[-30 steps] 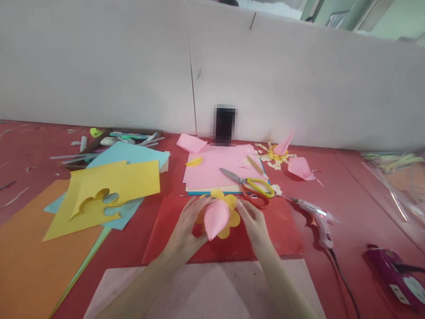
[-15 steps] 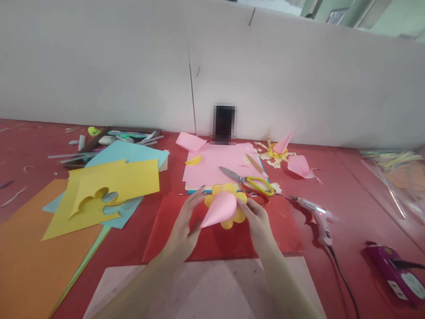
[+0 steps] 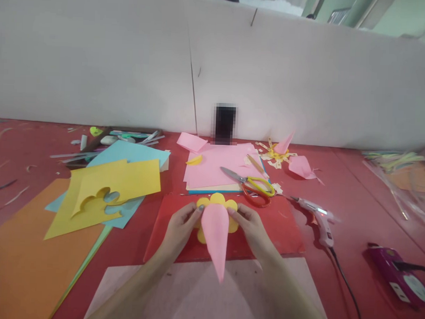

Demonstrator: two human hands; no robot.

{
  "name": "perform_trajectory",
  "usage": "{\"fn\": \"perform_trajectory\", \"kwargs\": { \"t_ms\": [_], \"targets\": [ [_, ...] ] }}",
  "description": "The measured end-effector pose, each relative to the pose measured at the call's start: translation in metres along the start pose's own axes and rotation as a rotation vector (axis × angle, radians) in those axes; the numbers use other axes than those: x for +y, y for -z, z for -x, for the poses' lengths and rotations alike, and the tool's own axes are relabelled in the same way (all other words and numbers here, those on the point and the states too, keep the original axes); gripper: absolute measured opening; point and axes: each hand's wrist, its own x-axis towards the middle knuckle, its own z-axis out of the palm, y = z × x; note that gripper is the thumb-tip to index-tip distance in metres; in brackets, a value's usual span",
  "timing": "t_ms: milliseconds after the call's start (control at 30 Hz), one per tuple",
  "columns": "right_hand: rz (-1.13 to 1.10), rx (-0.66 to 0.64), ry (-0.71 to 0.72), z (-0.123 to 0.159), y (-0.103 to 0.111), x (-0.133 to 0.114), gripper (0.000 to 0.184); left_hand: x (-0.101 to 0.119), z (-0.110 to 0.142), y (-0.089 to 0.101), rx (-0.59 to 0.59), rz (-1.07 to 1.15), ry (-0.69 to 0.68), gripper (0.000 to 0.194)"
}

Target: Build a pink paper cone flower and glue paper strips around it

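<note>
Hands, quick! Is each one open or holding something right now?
Left hand: closed, holding the left edge of the yellow flower.
Right hand: closed, holding its right edge, beside the pink cone.

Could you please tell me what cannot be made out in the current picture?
In the head view:
- Middle of the yellow flower: hidden by the pink cone.
- Some fingertips of the left hand and right hand: hidden behind the flower.
- Dark object by the wall: pixelated.
- Orange paper: cut off by the left edge.
</note>
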Motion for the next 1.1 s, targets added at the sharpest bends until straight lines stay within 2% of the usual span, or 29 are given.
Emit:
{"fn": "perform_trajectory", "kwargs": {
  "t_ms": [367,800,1100],
  "targets": [
    [0.156,-0.008,0.026,0.0016,-0.0017,-0.0033,0.037,-0.0004,0.0022,-0.0019,-0.141,-0.002,0.042,0.039],
    [0.084,0.028,0.017,-0.0004,0.0000,0.0028,0.036,0.0044,0.0020,-0.0007,-0.155,-0.118,-0.010,0.032],
    [0.091,0.053,0.009,0.0006,0.0003,0.0018,0.035,0.0076,0.0033,-0.0023,-0.197,-0.092,-0.020,0.033]
  ]
}}
